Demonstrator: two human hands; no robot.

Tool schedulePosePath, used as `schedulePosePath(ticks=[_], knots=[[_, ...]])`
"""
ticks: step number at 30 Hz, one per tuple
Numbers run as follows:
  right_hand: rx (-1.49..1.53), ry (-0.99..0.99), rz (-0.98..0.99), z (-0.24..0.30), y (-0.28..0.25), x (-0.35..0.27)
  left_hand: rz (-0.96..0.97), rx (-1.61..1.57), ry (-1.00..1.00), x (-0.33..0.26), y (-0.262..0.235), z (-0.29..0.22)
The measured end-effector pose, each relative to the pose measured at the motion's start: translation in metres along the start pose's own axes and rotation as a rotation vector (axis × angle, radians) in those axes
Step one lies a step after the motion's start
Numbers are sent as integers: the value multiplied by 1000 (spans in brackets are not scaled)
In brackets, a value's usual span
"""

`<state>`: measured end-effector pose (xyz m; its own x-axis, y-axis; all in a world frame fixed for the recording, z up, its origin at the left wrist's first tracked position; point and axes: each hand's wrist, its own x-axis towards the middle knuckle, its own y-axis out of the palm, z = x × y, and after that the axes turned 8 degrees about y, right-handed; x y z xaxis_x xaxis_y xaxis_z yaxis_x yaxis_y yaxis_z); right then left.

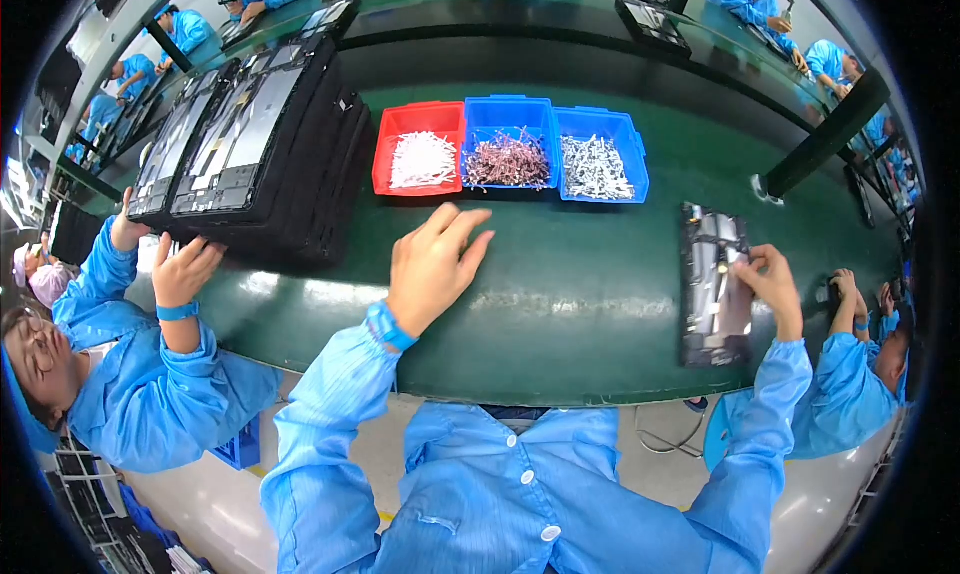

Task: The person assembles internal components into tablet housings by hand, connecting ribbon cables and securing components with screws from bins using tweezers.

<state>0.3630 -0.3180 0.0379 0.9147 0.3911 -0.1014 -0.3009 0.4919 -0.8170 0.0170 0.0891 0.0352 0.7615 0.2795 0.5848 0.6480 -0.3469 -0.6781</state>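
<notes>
Three o'clock from the empty, loosely spread left hand [430, 266], over the green bench [560, 359]: pinches a flat dark device assembly [712, 294] by its three-o'clock edge with the right hand [776, 288]. Looks light and stiff, likely fragile across exposed parts, perhaps slick where shiny; best taken by the long edges.

Electronics assembly workshop, factory type. A long green-topped bench [570, 334] was shared by workers [150, 404] in blue smocks [510, 464]. Three plastic bins [508, 106] (one red, two blue) were stocked with small parts [508, 160]. Black trays [300, 194] bearing flat electronic assemblies [235, 139] were stacked; similarly clad persons [180, 32] were seen seated beyond.
</notes>
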Motion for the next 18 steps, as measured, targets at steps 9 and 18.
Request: schedulePosePath(ticks=[9,18], knots=[[150,-82,133,115,90,-103,-275,339,-82,46,35,16],[215,-285,41,140,129,-120,-166,338,149,56,45,13]])
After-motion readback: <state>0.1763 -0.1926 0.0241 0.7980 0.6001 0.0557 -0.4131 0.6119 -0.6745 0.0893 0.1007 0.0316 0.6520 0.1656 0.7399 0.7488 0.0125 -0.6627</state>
